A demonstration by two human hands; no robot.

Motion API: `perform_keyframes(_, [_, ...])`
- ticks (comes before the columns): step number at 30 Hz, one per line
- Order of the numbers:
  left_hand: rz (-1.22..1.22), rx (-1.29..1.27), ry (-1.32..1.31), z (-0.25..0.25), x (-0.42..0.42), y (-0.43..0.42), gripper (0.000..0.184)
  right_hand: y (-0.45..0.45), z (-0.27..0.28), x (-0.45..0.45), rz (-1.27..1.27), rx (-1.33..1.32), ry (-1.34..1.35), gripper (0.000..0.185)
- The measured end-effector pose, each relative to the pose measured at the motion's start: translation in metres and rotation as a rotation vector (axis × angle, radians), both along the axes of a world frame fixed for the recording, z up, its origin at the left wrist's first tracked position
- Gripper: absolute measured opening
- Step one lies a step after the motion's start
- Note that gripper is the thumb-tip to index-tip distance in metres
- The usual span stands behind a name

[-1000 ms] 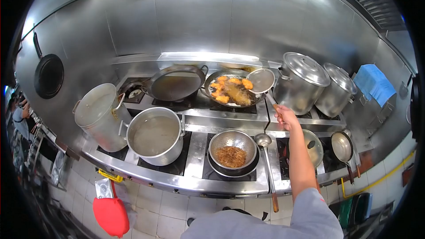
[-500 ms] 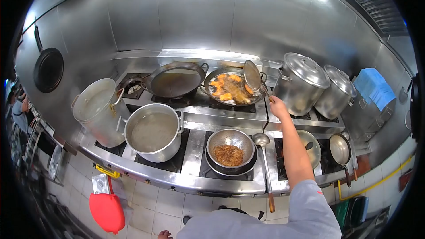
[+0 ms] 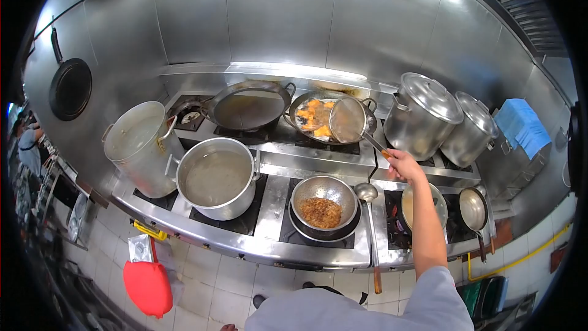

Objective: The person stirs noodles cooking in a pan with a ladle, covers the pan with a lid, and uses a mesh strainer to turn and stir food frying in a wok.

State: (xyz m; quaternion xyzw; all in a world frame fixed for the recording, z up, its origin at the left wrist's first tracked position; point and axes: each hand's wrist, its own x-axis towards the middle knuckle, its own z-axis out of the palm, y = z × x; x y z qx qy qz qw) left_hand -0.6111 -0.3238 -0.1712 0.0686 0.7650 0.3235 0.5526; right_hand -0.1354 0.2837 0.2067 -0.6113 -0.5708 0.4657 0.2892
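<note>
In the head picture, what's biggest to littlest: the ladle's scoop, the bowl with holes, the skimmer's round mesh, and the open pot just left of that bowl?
1. Open two-handled pot
2. Perforated metal bowl
3. Skimmer's round mesh
4. Ladle's scoop

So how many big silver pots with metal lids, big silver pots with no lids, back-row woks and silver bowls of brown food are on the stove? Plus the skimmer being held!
Big lidded pots: 2
Big open pots: 2
Back-row woks: 2
Silver bowl: 1
Skimmer in the right hand: 1
Total: 8
</note>
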Motion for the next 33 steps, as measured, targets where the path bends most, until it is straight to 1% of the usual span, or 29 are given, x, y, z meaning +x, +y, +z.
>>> perform_keyframes(2, [0.033,0.017,-0.013,0.019,0.002,0.008,0.047,0.001,-0.004,-0.005,0.025,-0.012,-0.041,0.047])
perform_keyframes(6, [0.016,-0.062,-0.023,-0.026,-0.021,0.032,0.048,0.02,-0.022,-0.011,0.042,-0.043,-0.002,0.049])
perform_keyframes(7, [0.044,-0.048,-0.022,-0.04,-0.029,0.04,0.041,0.026,-0.026,-0.01,0.043,-0.043,-0.001,0.049])
perform_keyframes(8, [0.074,-0.035,-0.022,-0.042,-0.03,0.043,0.034,0.031,-0.029,-0.009,0.052,-0.068,0.06,0.049])
perform_keyframes(9, [0.082,-0.036,-0.023,-0.043,-0.03,0.042,0.034,0.035,-0.031,-0.008,0.066,-0.094,0.12,0.049])
perform_keyframes(10, [0.091,-0.019,-0.007,-0.043,-0.03,0.045,0.033,0.035,-0.031,-0.006,0.076,-0.096,0.118,0.049])
perform_keyframes(13, [0.131,0.002,0.018,-0.038,-0.024,0.047,0.032,0.026,-0.017,0.002,0.083,-0.072,0.168,0.049])
perform_keyframes(15, [0.147,-0.031,-0.008,-0.044,-0.021,0.039,0.032,0.013,-0.001,0.008,0.09,-0.031,0.114,0.052])
perform_keyframes(16, [0.149,-0.033,-0.007,-0.048,-0.021,0.03,0.032,0.008,0.009,0.011,0.114,0.002,0.033,0.052])
perform_keyframes(18, [0.001,-0.05,-0.051,-0.061,-0.025,0.011,0.031,0.003,0.021,0.015,0.134,0.013,0.003,0.051])
perform_keyframes(23, [0.007,-0.096,-0.073,-0.06,-0.017,-0.011,0.031,-0.014,0.043,0.013,0.157,0.068,-0.114,0.05])
perform_keyframes(27, [0.047,-0.09,-0.065,-0.057,-0.023,-0.005,0.031,-0.021,0.051,0.009,0.158,0.083,-0.134,0.049])
perform_keyframes(33, [0.105,-0.05,-0.037,-0.051,-0.035,0.027,0.032,-0.017,0.054,0.003,0.17,0.093,-0.138,0.049])
